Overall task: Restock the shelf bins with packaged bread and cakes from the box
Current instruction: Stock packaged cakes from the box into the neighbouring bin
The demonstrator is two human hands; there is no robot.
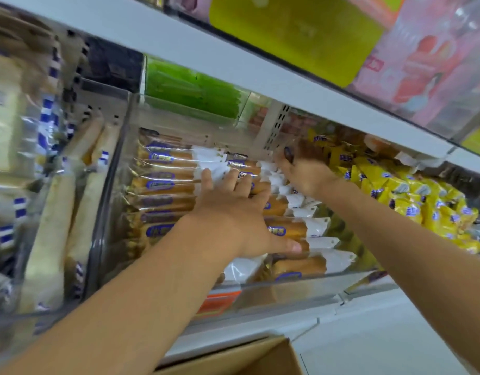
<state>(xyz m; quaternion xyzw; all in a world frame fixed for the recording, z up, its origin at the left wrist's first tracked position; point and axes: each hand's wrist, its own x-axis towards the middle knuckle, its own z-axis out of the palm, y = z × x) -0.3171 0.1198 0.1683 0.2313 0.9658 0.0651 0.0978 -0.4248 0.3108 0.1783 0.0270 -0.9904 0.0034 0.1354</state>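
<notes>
Now, left hand (233, 212) flat, fingers straight, pressing bread packs (165, 182) in clear bin (295, 289), right hand (303, 171) farther back, grip blurred, cannot tell, box (233, 358) near.

yellow-green board (295, 33) up top, pink packets (428, 63) beside it, orange label (217, 304) lower down

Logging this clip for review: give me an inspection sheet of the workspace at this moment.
Surface: white shelf, front edge showing.
Job's things: bread packets fill the middle bin; cardboard box below.
Clutter: nothing seen.
Hands: left hand flat on the packets; right hand at the bin's back, grip blurred.
Cables: nothing seen.
Surroundings: yellow packets to the right, pale loaves to the left, green packs behind.
</notes>
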